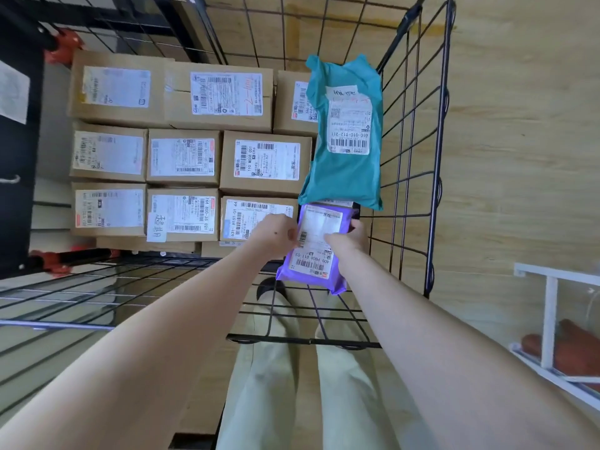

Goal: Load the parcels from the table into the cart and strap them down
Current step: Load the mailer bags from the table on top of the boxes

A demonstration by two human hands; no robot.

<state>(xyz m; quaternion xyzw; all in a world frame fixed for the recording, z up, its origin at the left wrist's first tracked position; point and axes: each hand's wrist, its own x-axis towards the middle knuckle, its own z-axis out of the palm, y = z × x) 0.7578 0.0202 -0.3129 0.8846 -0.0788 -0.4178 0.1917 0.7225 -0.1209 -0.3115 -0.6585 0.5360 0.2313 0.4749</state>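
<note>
Head view: looked straight down into a black wire cart (412,131) standing on a pale wood-grain floor (519,157), with both bare forearms reaching in from the near side.
Purple parcel (316,251): a soft purple mailer with a white shipping label facing up, held at the cart's near right corner, just beside the right wire wall. Its near end overlapped the cart's near rim; its far end met the lower edge of the teal parcel.
Left hand (276,235): gripped the purple parcel's left edge, fingers curled under it, thumb resting on the label.
Right hand (349,238): gripped the parcel's right edge, thumb lying across the label, fingers wrapped round the far side and mostly hidden.
Teal parcel (344,134): a soft teal mailer, label up, lying along the right wire wall and partly over the neighbouring boxes.
Cardboard boxes (183,157): brown cartons packed in three rows across the cart's left and middle, touching one another, white labels up.
Person: pale trousers (269,368) and a dark shoe (269,285) were visible through the near wire panel.
Surroundings: a white rack (548,306) stood at the right edge, apart from the cart.
</note>
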